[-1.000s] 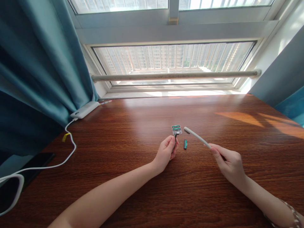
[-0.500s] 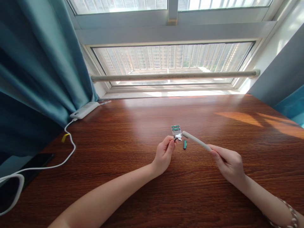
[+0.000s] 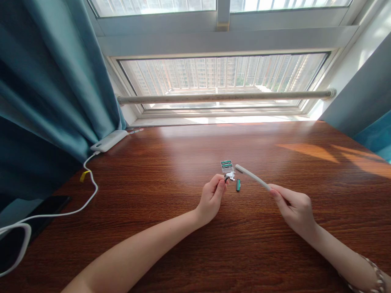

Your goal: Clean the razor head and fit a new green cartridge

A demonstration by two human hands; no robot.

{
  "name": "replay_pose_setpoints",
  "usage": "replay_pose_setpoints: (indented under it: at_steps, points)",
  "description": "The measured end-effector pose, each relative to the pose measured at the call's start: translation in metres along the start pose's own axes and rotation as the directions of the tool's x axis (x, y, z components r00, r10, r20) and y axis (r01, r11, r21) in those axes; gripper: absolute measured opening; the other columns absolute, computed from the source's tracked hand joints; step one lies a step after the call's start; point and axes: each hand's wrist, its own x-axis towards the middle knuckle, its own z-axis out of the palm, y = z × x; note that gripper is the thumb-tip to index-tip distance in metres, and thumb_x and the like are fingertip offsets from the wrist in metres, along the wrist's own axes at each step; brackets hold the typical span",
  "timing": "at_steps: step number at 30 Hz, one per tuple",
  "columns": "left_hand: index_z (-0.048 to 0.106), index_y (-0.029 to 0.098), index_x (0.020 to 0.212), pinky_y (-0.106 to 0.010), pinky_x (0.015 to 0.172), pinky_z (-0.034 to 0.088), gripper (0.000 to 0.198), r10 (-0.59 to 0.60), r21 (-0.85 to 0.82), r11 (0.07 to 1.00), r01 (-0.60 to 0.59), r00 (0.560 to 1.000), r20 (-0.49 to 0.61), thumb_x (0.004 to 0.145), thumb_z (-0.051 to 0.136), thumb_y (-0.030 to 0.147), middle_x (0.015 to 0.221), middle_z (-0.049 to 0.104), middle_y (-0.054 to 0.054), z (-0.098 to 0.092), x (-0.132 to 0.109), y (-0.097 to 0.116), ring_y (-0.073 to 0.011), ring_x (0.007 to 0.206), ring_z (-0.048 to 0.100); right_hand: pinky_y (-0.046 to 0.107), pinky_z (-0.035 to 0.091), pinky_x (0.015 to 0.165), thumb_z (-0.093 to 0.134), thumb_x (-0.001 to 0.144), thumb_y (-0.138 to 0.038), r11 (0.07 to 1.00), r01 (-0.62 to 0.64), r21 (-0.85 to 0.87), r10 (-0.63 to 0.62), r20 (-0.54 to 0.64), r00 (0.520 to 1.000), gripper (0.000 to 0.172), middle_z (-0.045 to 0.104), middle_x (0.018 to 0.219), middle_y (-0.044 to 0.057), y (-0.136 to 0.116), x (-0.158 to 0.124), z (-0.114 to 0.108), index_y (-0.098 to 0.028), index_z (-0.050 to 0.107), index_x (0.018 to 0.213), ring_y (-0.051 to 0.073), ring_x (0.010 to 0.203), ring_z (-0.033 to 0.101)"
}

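Note:
My left hand [image 3: 212,198] is closed around the handle of a razor [image 3: 231,176], whose silver head end carries no blade cartridge and points right. Most of the handle is hidden in the fingers. Pinched in my right hand [image 3: 293,207] is a white brush [image 3: 253,176] with a long thin handle. Its short dark bristles face down, just right of the razor's head and apart from it. A loose green and black razor cartridge [image 3: 238,185] lies on the table below the brush tip. Beyond the razor sits a clear cartridge case [image 3: 227,166] with green cartridges in it.
The wooden table [image 3: 171,162] runs up to the window sill. At the left, a white power strip [image 3: 109,141] trails a white cable [image 3: 94,191] beside the blue curtain [image 3: 61,73]. A dark flat object [image 3: 51,206] lies near the left edge.
The brush's tip has lifted and turned slightly, so its bristles show more clearly. My left hand and the razor are almost where they were.

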Motion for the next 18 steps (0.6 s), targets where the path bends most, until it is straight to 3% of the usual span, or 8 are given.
replay_pose_setpoints:
  at_steps: [3,5,8,11,14,16,18]
  points:
    - [0.049,0.016,0.078,-0.021,0.050,0.026,0.027,-0.014,-0.043,0.999,0.013,1.000,-0.014,0.088,0.036,0.037,0.061,0.037,0.003,0.000,0.002,-0.001,-0.0074,0.054,0.031,0.021,0.048,0.059,0.050,0.083,-0.022,0.999,0.033,0.023,-0.033,0.031,0.999,0.020,0.070,0.085,0.005,0.000,-0.001,0.001,-0.017,0.066,0.094,0.014,0.067,0.065]
    - [0.048,0.015,0.076,-0.020,0.047,0.024,0.027,-0.059,-0.107,0.993,0.057,0.998,-0.019,0.087,0.037,0.037,0.059,0.036,0.003,0.000,0.004,-0.002,-0.0067,0.051,0.030,0.021,0.049,0.059,0.050,0.084,-0.024,1.000,-0.011,-0.002,0.011,0.040,0.999,0.020,0.070,0.084,0.004,0.000,-0.001,0.002,-0.018,0.066,0.093,0.014,0.066,0.065]
    - [0.046,0.017,0.077,-0.019,0.042,0.020,0.026,-0.189,-0.352,0.914,0.201,0.980,0.068,0.087,0.036,0.039,0.054,0.033,0.005,0.003,0.007,-0.001,-0.0060,0.044,0.027,0.021,0.048,0.058,0.050,0.084,-0.025,0.995,-0.093,-0.026,0.094,0.032,0.995,0.020,0.070,0.082,0.003,0.000,-0.001,0.002,-0.018,0.066,0.093,0.014,0.064,0.065]
    - [0.044,0.017,0.080,-0.017,0.038,0.019,0.027,-0.327,-0.635,0.637,0.438,0.899,0.291,0.088,0.032,0.040,0.055,0.032,0.005,0.004,0.010,0.001,-0.0048,0.040,0.026,0.020,0.047,0.060,0.050,0.084,-0.025,0.998,-0.064,-0.007,0.065,0.031,0.997,0.019,0.069,0.084,0.002,-0.002,0.001,0.002,-0.018,0.065,0.095,0.013,0.067,0.064]
    - [0.045,0.015,0.080,-0.013,0.036,0.019,0.023,-0.385,-0.717,0.336,0.610,0.784,0.487,0.088,0.033,0.033,0.055,0.032,0.005,0.001,0.013,0.003,-0.0031,0.039,0.028,0.020,0.046,0.066,0.051,0.084,-0.023,0.999,-0.041,-0.003,0.041,0.046,0.998,0.018,0.068,0.087,0.001,-0.003,0.003,0.002,-0.020,0.063,0.096,0.012,0.072,0.063]
    - [0.046,0.013,0.080,-0.012,0.034,0.018,0.022,-0.401,-0.725,0.220,0.652,0.738,0.542,0.088,0.033,0.028,0.053,0.031,0.005,-0.003,0.015,0.004,-0.0025,0.038,0.029,0.020,0.046,0.068,0.051,0.084,-0.023,0.999,-0.048,-0.002,0.048,0.066,0.997,0.018,0.067,0.088,0.001,-0.003,0.004,0.003,-0.020,0.062,0.097,0.012,0.075,0.063]
    - [0.047,0.011,0.080,-0.011,0.033,0.018,0.024,-0.413,-0.721,0.177,0.670,0.716,0.563,0.089,0.031,0.027,0.050,0.032,0.005,-0.006,0.016,0.005,-0.0024,0.036,0.030,0.021,0.045,0.070,0.050,0.084,-0.023,0.999,-0.047,0.003,0.047,0.100,0.994,0.019,0.066,0.090,0.001,-0.001,0.003,0.004,-0.020,0.061,0.099,0.012,0.077,0.062]
